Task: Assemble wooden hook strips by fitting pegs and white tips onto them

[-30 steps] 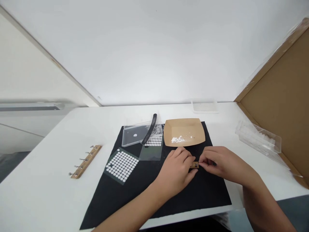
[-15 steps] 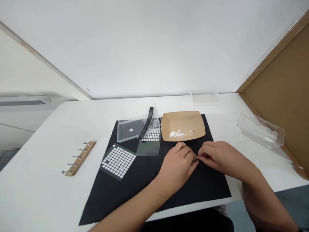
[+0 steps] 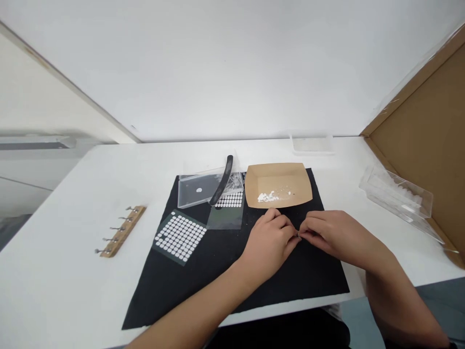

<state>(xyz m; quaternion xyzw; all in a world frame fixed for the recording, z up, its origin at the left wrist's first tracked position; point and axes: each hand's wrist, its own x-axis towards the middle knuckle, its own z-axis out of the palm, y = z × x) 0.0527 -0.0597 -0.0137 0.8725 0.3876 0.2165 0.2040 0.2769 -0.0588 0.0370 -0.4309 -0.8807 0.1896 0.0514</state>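
Above the black mat [image 3: 232, 281], my left hand [image 3: 271, 242] and my right hand [image 3: 329, 233] meet fingertip to fingertip. Both are closed in a pinch around a small shiny metal piece [image 3: 298, 235]; most of it is hidden by the fingers, and its exact kind cannot be made out. Just beyond the fingers stands a brown paper tray [image 3: 259, 177] with small white bits [image 3: 268, 197] in its near left part.
Left on the mat lie a sheet of white round stickers [image 3: 180, 237], a second sticker sheet [image 3: 227, 218], a clear plastic box [image 3: 196, 191] and a black curved bar [image 3: 222, 182]. A wooden strip with metal pegs [image 3: 125, 232] lies far left. Clear containers [image 3: 399, 196] stand right, beside cardboard [image 3: 432, 121].
The view has shifted slightly. My fingertips have closed in a little around the metal piece, so less of it shows. The things on the table have not moved.
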